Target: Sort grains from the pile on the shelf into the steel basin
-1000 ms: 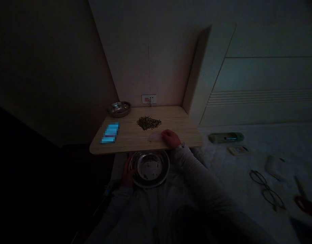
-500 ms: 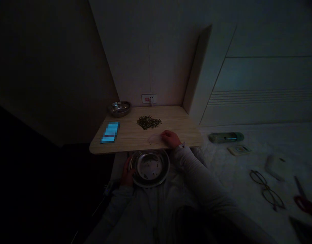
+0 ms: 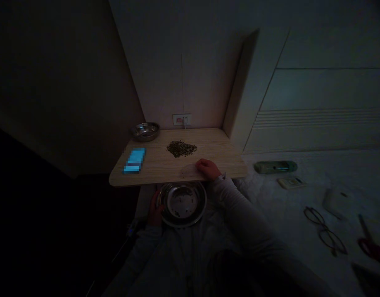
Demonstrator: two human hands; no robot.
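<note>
My left hand (image 3: 155, 209) grips the left rim of a shiny metal bowl (image 3: 201, 210), held below the front edge of the wooden board (image 3: 155, 173). A few small dark bits lie in the bowl. Over the front right of the board, my right hand (image 3: 207, 168) is closed on the end of a thin clear plastic piece (image 3: 188, 170) with a rounded outline; its exact kind is too dim to make out. Behind that hand, a loose pile of small dark green beans or seeds (image 3: 180, 149) is spread on the board.
A second metal bowl (image 3: 146, 132) stands at the board's back left, behind a lit phone (image 3: 134, 160). A wall socket (image 3: 181, 119) is behind. On the white bedding at right lie a greenish bottle (image 3: 275, 167), a pale flat device (image 3: 291, 183), glasses (image 3: 324, 231) and scissors (image 3: 371, 247).
Almost nothing differs. Both hands keep their places, and the bowl and the pile look the same; the view has shifted very slightly.
</note>
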